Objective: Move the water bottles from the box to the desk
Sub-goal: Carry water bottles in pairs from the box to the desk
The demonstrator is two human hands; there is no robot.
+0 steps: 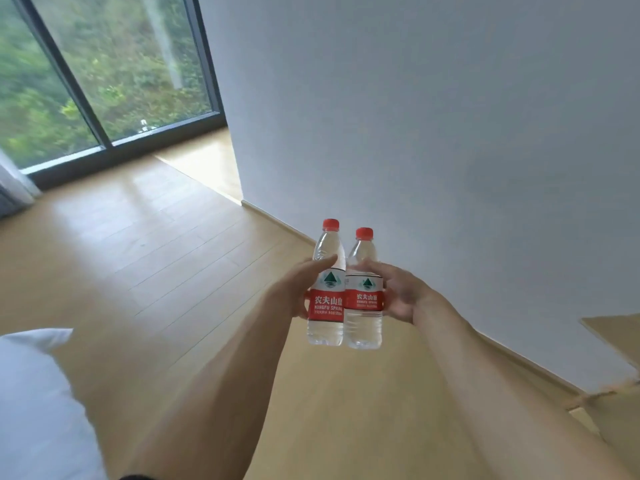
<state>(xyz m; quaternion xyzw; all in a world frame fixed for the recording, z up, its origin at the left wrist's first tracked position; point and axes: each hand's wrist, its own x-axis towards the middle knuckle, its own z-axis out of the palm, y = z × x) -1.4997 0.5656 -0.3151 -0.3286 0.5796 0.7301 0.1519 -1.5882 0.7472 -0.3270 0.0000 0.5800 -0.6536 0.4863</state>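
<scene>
Two clear water bottles with red caps and red labels are held upright side by side in the air, touching. My left hand (298, 289) grips the left bottle (326, 303) around its label. My right hand (401, 292) grips the right bottle (364, 306) the same way. The cardboard box (613, 344) shows only as open flaps at the right edge. No desk is in view.
Light wooden floor (156, 258) stretches ahead to a large dark-framed window (104, 81). A white wall (415, 116) runs along the right with a corner near the middle. White bedding (31, 393) lies at the lower left.
</scene>
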